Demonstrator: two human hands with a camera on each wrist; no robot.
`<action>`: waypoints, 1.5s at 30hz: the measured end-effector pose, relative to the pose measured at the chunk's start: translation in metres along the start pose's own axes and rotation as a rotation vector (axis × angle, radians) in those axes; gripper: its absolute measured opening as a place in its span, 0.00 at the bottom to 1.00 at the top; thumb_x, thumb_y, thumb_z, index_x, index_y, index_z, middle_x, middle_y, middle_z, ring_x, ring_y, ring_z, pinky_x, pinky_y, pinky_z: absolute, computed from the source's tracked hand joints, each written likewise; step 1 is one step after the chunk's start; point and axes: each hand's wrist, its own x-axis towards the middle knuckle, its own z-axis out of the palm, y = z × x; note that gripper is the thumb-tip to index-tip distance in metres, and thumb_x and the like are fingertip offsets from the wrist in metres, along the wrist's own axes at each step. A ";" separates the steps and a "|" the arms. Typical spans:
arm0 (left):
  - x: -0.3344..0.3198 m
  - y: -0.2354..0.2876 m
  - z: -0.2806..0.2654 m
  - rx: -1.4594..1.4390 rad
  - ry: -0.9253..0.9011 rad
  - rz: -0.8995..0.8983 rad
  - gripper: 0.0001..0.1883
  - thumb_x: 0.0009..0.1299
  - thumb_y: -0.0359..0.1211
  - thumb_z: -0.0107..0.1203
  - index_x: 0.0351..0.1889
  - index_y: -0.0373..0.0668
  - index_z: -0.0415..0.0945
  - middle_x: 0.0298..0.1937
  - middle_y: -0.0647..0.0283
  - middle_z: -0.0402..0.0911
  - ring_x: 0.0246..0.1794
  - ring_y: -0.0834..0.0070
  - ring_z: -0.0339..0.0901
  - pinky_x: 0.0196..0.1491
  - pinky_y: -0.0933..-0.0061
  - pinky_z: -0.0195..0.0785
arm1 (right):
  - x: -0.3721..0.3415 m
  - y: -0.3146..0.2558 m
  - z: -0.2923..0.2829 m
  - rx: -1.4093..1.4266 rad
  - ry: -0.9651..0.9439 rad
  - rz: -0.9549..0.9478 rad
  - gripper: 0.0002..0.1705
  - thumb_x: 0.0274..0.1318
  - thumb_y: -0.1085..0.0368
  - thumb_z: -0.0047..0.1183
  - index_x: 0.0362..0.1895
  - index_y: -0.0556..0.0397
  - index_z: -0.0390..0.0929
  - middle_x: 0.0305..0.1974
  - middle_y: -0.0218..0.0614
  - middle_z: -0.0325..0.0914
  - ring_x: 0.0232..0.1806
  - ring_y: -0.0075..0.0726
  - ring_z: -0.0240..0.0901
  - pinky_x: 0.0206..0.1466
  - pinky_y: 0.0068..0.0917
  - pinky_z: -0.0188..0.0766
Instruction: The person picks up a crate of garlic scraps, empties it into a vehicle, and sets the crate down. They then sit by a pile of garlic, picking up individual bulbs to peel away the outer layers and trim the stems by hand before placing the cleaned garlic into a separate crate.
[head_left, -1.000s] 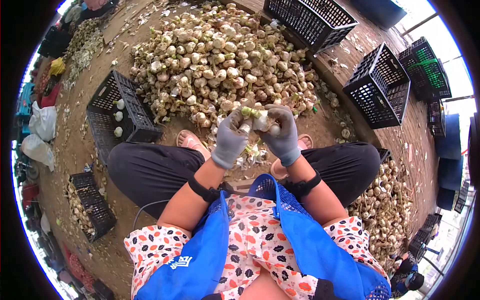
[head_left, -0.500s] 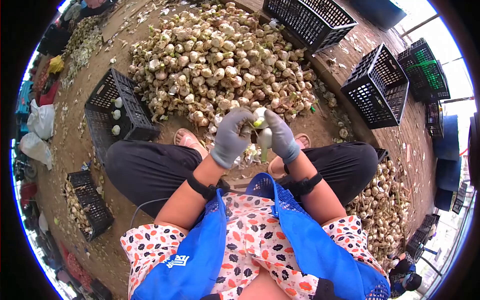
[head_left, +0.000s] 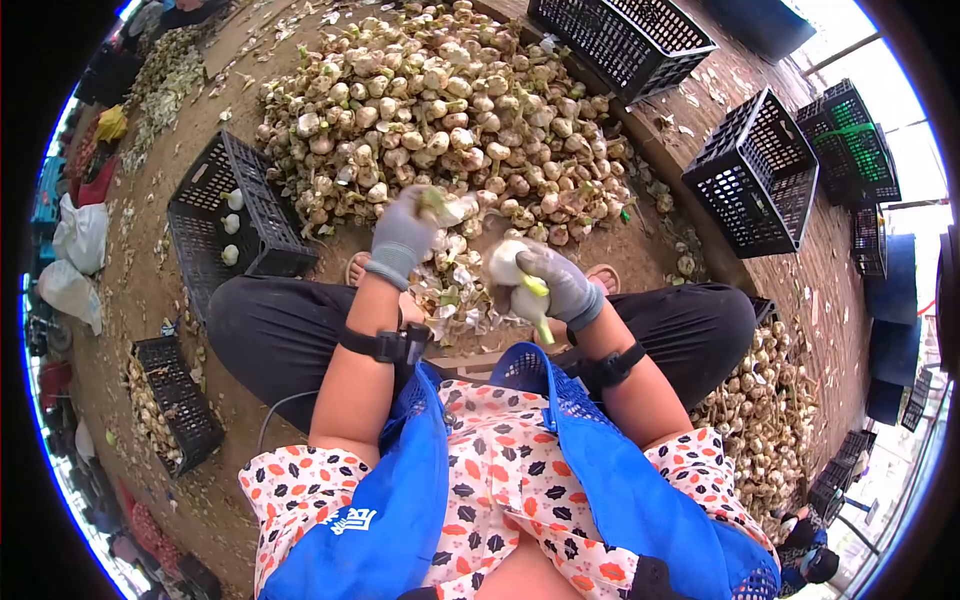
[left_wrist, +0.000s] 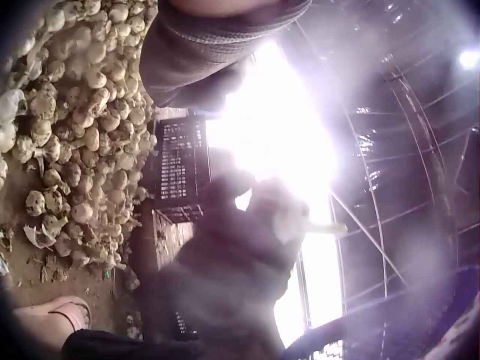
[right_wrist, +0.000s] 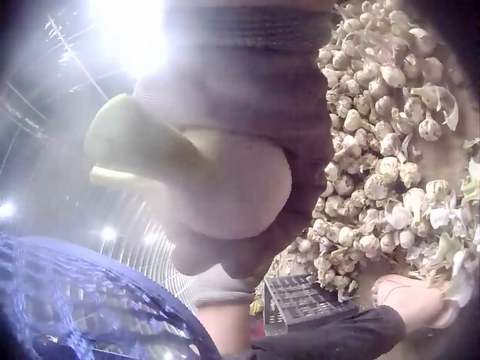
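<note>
The gloved left hand [head_left: 403, 238] is raised in front of the garlic pile [head_left: 430, 110], pinching a blurred, pale scrap of garlic skin [head_left: 460, 208]. Apart from it, to its right, the gloved right hand [head_left: 562, 285] grips white garlic bulbs [head_left: 508, 262] with short green stems. In the right wrist view a smooth white bulb [right_wrist: 240, 184] with a thick pale-green stem lies against the dark glove. Glare blurs the left wrist view, where a pale stem [left_wrist: 326, 228] sticks out from the right hand [left_wrist: 232, 277]; the left fingertips are hard to make out.
A black crate [head_left: 285, 262] holding several white bulbs stands left of the pile. More black crates [head_left: 755, 180] stand at the right. Loose skins [head_left: 465, 300] lie between the feet; more garlic [head_left: 765, 420] lies beside the right knee.
The hands were together at the bulbs and have parted. The left hand has moved left and up with the scrap; the right hand keeps the bulbs, stems now pointing down.
</note>
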 end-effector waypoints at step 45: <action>-0.051 0.005 0.048 0.648 -0.120 0.944 0.13 0.56 0.21 0.58 0.40 0.39 0.74 0.39 0.55 0.77 0.39 0.59 0.77 0.44 0.69 0.70 | 0.011 0.007 -0.002 -1.041 0.984 -0.410 0.13 0.51 0.59 0.54 0.27 0.58 0.71 0.19 0.39 0.71 0.19 0.34 0.66 0.28 0.28 0.65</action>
